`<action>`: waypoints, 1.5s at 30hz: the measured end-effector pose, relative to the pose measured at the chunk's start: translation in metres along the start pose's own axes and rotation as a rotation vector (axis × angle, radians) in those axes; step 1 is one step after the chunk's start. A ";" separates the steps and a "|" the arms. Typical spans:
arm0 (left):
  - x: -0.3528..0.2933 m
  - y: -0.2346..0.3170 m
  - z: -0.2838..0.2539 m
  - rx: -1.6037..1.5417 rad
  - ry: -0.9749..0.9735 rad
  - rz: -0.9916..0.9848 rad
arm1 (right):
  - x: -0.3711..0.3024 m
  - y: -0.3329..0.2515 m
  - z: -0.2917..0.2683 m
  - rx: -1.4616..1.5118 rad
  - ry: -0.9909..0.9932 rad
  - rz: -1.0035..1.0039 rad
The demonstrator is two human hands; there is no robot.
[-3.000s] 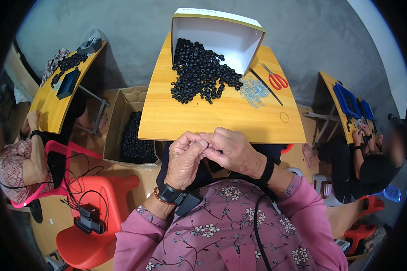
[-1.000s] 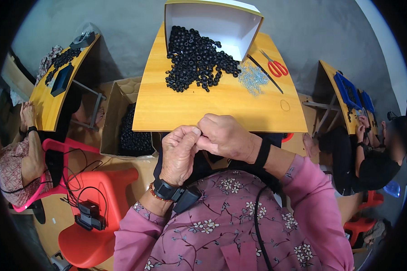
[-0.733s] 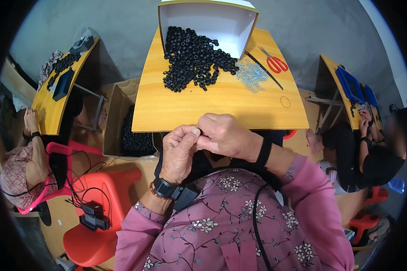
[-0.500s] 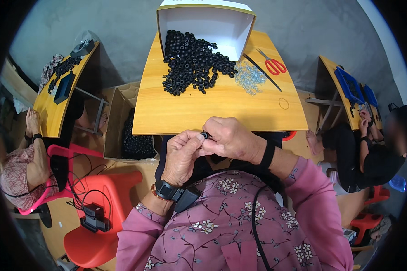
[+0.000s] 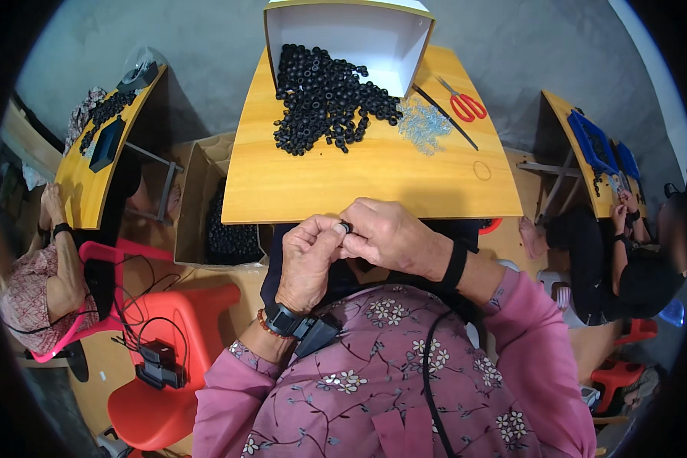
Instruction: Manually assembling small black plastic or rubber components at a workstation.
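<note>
Close together in front of the table's near edge, my left hand [image 5: 305, 256] and my right hand [image 5: 393, 237] pinch one small black ring-shaped piece [image 5: 346, 227] between their fingertips. Its far side is hidden by the fingers. Beyond them, a heap of similar black pieces [image 5: 320, 107] spills from a white-lined box [image 5: 351, 30] lying on its side. Right of the heap is a scatter of small clear or silvery bits [image 5: 422, 126], too fine to make out singly.
Red-handled scissors [image 5: 466, 105] and a thin black rod [image 5: 446, 118] lie on the wooden table [image 5: 359, 183]. A carton [image 5: 198, 198] of black pieces stands at floor level to the left, near a red chair [image 5: 175, 366]. Two people work at side tables.
My hands stay pinched together at nearly the same spot, and the black piece appears turned slightly between the fingertips. The view of the table has shifted a little.
</note>
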State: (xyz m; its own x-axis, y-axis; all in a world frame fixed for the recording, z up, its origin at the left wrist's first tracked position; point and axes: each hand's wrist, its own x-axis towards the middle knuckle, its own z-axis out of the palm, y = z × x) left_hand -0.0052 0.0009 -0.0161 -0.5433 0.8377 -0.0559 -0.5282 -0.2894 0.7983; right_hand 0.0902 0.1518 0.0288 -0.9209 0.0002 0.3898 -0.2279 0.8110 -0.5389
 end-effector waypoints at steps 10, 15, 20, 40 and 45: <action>0.005 0.015 -0.012 -0.083 0.175 0.115 | -0.021 0.005 -0.016 0.131 -0.119 0.475; 0.015 0.054 -0.056 -0.085 0.573 0.488 | -0.022 0.018 -0.024 0.029 0.001 0.329; 0.028 0.056 -0.127 -0.119 0.809 0.542 | -0.007 0.052 -0.035 -0.061 0.219 0.295; 0.017 0.053 -0.064 0.370 0.792 0.639 | 0.068 0.105 -0.022 -0.361 0.013 0.199; 0.017 0.050 -0.058 0.393 0.742 0.607 | 0.062 0.108 -0.022 -0.365 -0.038 0.225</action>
State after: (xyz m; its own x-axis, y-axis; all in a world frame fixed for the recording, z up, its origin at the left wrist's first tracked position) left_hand -0.0793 -0.0261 -0.0121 -0.9829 0.0667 0.1719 0.1465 -0.2839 0.9476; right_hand 0.0160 0.2522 0.0110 -0.9474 0.1845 0.2615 0.1003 0.9471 -0.3049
